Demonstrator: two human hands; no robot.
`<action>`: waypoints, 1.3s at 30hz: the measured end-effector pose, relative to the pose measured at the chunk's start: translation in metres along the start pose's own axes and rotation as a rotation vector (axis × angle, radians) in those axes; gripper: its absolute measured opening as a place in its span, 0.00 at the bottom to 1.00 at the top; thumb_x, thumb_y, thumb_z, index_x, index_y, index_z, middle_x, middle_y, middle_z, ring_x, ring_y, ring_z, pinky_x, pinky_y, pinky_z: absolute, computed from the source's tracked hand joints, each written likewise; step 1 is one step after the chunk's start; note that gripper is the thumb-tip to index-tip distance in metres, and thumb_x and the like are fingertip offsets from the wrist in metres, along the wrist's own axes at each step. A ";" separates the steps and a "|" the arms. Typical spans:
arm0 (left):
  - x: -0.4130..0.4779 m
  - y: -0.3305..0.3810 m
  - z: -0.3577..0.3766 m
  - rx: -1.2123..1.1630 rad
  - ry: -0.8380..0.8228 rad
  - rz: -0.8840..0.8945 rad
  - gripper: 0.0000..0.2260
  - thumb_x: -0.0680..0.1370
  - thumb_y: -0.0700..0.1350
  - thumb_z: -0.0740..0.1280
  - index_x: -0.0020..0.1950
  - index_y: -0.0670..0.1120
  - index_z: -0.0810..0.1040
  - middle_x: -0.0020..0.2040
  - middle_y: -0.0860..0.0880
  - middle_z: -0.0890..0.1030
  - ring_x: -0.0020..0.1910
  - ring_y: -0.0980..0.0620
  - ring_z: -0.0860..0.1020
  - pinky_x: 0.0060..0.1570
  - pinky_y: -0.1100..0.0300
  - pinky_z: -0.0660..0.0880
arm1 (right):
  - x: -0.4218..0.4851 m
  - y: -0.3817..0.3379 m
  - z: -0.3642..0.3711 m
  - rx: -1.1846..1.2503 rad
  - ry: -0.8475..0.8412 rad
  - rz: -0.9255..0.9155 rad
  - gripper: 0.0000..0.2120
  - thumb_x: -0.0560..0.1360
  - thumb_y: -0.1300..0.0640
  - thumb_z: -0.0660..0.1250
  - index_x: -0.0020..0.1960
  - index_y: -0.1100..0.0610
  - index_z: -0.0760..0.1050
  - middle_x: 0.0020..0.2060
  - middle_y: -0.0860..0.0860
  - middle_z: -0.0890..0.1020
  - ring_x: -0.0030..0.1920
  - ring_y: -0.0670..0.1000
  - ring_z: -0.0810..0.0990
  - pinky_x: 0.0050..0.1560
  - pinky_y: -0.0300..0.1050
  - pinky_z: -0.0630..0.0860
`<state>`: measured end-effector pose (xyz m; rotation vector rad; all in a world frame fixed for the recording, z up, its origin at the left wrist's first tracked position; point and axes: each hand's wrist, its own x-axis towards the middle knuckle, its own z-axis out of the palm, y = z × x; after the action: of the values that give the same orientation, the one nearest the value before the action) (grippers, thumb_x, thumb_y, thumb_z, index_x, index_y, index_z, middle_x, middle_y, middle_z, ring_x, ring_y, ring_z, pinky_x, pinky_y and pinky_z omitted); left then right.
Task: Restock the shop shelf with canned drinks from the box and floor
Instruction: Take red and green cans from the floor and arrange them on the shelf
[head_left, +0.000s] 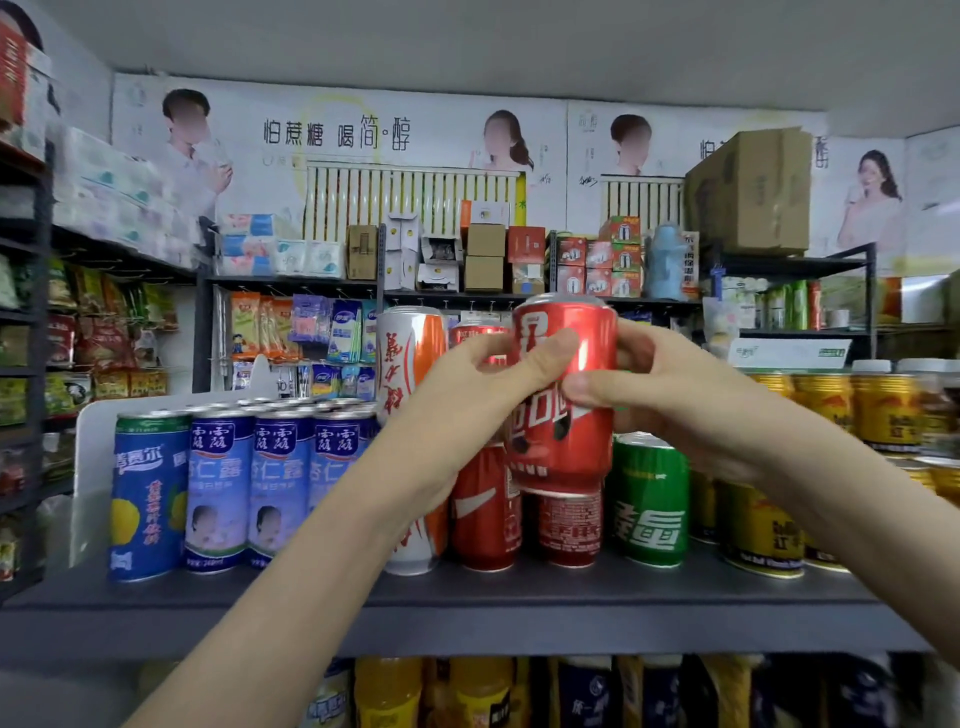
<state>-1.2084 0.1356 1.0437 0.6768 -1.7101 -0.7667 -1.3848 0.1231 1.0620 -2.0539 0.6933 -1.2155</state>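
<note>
Gripping can (563, 447) between left hand (467, 405) and right hand (670, 395), both curled round its middle. Standing tall, top end up.

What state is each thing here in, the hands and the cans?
held can: upright, above lower can; contact unclear
left hand: grips held can
right hand: grips held can
lower can: upright on shelf
green can: upright on shelf
blue cans: upright

Wall poster (337, 132) reads 怕蔗糖 喝简醇; blue cans (278, 483) read 杏仁露.
</note>
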 end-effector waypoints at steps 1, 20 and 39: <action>0.000 -0.003 0.001 0.016 -0.056 -0.014 0.29 0.62 0.59 0.70 0.61 0.50 0.73 0.53 0.51 0.83 0.49 0.55 0.83 0.51 0.56 0.79 | -0.001 0.001 -0.005 0.056 0.032 0.009 0.30 0.60 0.57 0.76 0.61 0.54 0.73 0.51 0.51 0.84 0.52 0.52 0.83 0.45 0.46 0.80; -0.002 -0.068 0.022 1.079 0.262 0.300 0.35 0.73 0.60 0.67 0.75 0.48 0.60 0.72 0.51 0.67 0.71 0.52 0.64 0.66 0.59 0.60 | 0.045 0.023 -0.031 -0.080 0.395 0.050 0.29 0.66 0.57 0.76 0.63 0.58 0.69 0.53 0.52 0.80 0.51 0.51 0.81 0.51 0.49 0.79; 0.000 -0.114 0.018 1.242 0.369 0.211 0.39 0.51 0.48 0.84 0.58 0.39 0.76 0.54 0.42 0.79 0.54 0.42 0.80 0.54 0.58 0.65 | 0.105 0.069 -0.024 -0.212 0.492 0.144 0.25 0.66 0.58 0.77 0.56 0.55 0.66 0.50 0.52 0.78 0.49 0.52 0.78 0.46 0.46 0.76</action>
<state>-1.2186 0.0662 0.9520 1.3139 -1.7333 0.6571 -1.3687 -0.0034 1.0770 -1.8340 1.2218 -1.6374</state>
